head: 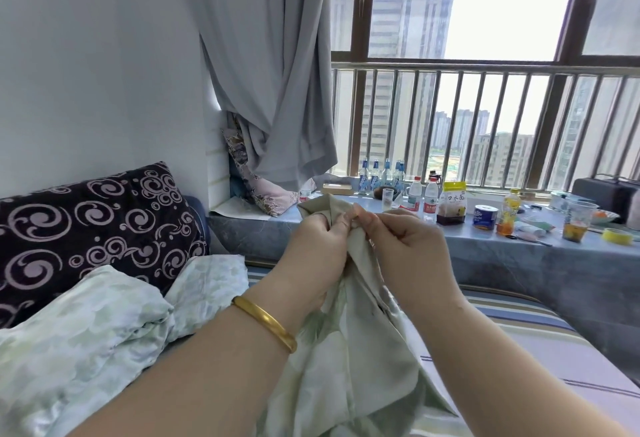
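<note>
Both grips are up at mid-frame, over the bed [540, 343]. The left grip [317, 249] and right grip [405, 246] each pinch the top hem of the pale green cloth [349, 350], thumb against forefinger, the two pinches almost touching. The rest of the cloth hangs between my forearms and runs out of the near edge of view.

Risks, my read:
- The pinch is shallow and the fabric thin and slick-looking. If the grips pull apart too sharply, one corner could slip free and the cloth would drop in a heap.
- The bangle [266, 319] on the left wrist sits just beside the hanging folds and could snag them.
- The worktop [485, 253] on the far side is crowded with bottles [431, 199] and an open cup [576, 222] of drink. A forward shake could knock them.

Room:
- Right: open space over the striped bed.
- Left: tighter, with the bundled quilt [86, 332] and dark pillow [93, 229] near.
</note>
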The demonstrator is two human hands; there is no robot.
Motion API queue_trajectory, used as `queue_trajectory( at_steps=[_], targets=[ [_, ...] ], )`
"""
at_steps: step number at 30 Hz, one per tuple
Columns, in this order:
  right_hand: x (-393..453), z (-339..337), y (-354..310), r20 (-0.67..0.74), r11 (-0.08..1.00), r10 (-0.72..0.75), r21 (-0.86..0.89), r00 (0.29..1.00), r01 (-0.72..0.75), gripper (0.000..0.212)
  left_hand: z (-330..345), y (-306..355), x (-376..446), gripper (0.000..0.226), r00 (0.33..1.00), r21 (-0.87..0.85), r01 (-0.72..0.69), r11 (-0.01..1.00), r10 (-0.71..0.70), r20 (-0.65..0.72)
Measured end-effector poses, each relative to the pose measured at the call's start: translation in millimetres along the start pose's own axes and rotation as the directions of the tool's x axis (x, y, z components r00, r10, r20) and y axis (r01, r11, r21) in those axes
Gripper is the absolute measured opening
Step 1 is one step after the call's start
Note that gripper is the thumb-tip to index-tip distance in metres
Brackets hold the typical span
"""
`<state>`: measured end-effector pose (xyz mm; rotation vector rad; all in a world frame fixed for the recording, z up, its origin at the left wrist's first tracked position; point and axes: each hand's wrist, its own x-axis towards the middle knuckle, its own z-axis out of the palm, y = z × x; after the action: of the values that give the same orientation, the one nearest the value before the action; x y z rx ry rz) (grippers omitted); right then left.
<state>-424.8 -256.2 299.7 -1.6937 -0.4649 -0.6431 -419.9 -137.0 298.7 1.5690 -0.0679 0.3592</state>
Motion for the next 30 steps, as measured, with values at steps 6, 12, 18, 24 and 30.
queue_trajectory(
  at_steps=[6,12,18,24,30],
  targets=[
    [-11.1,24.8,-5.1,0.298,0.237,0.585,0.827,0.754,-0.51,0.026,4.0,-8.3,1.3,0.042,0.996,0.256,-0.02,0.967,0.042,-0.079],
    [10.6,14.3,-15.6,0.44,0.16,0.691,0.68,0.574,-0.715,0.032,1.1,-9.4,5.6,0.053,0.999,0.158,0.013,0.987,-0.019,0.033],
    [12.9,3.1,-11.6,0.445,0.2,0.719,0.603,0.534,-0.772,0.029,-13.1,-11.3,4.6,0.019,0.964,0.198,-0.232,0.952,0.199,0.175],
    [5.7,-11.1,-3.0,0.461,0.666,0.624,0.108,0.631,-0.738,0.068,-19.6,-2.4,10.7,0.02,0.992,-0.237,0.122,0.964,-0.11,0.065],
    [-5.3,-7.3,19.0,0.437,0.78,0.533,0.076,0.724,-0.621,0.027,-24.8,1.1,18.3,0.023,0.971,-0.2,0.239,0.95,-0.239,0.021]
  ],
)
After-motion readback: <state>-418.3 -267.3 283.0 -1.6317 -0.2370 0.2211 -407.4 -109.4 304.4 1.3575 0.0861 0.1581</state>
